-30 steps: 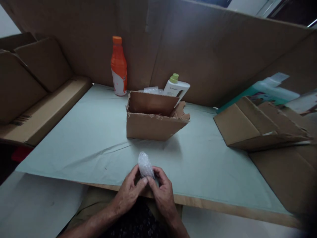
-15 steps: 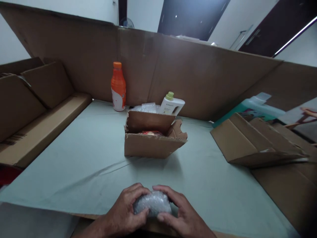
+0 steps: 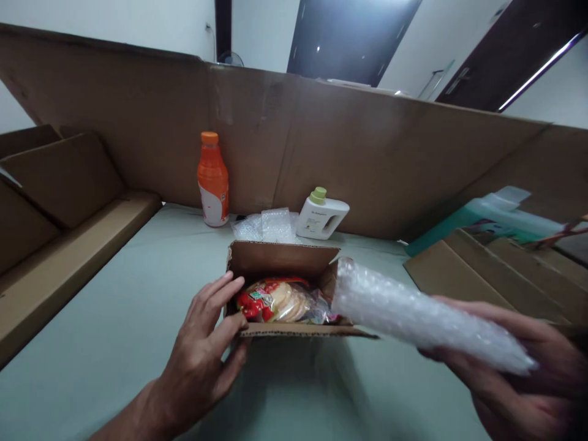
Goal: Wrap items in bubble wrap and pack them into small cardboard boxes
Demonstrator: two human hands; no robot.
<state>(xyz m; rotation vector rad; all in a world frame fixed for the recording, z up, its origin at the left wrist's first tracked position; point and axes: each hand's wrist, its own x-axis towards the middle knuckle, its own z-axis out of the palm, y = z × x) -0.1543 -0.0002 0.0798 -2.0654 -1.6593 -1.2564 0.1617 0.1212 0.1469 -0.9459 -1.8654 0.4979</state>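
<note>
A small cardboard box (image 3: 285,252) stands with its top uncovered in the middle of the table. Inside it lies a red and clear snack packet (image 3: 275,301) with pale round pieces, and another shiny packet (image 3: 321,308) beside it. My left hand (image 3: 204,343) grips the box's left front corner, fingers over the left side and thumb at the front rim. At the right, my right hand (image 3: 509,361) is closed around one end of a rolled piece of bubble wrap (image 3: 413,312). The roll's far end hangs by the box's right flap. Whether anything is wrapped inside it is hidden.
Behind the box are folded bubble wrap sheets (image 3: 277,225), a white detergent bottle (image 3: 321,219) with a green cap, and an orange bottle (image 3: 213,184). Cardboard boxes line the left (image 3: 68,177) and right (image 3: 441,269). A teal bottle (image 3: 463,214) leans at the right; a cardboard wall (image 3: 367,159) runs along the back.
Both hands were on the bubble wrap at the table's front edge. My left hand has let go and taken the box's corner; my right hand has carried the roll up and right.
</note>
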